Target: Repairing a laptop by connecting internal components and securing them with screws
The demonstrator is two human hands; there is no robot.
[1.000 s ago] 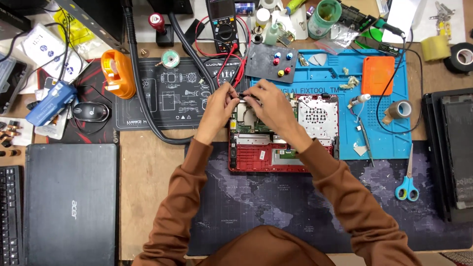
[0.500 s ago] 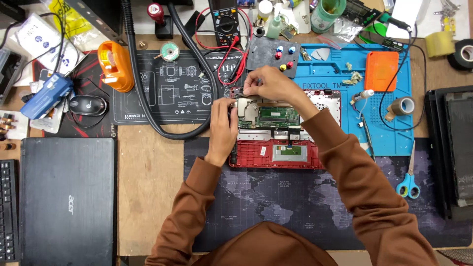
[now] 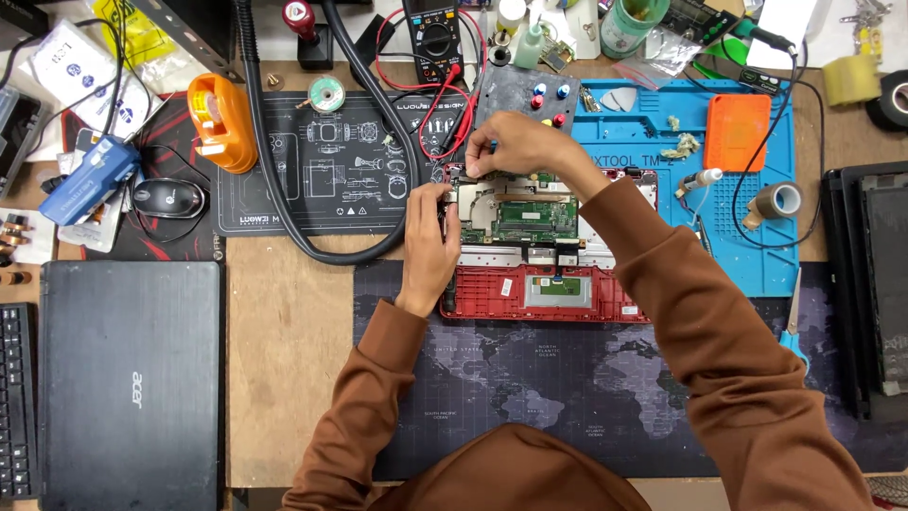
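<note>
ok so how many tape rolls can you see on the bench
3: a brown roll on the blue mat's right side, a yellow roll and a black roll top right. Clutter may hide more.

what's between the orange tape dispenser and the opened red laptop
In the head view, a dark printed work mat lies between the orange tape dispenser and opened red laptop, crossed by a thick black hose.

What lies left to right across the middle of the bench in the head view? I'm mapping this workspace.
Closed black laptop → computer mouse → left hand at the red opened laptop's edge → green circuit board → roll of brown tape → black stacked panels.
</note>
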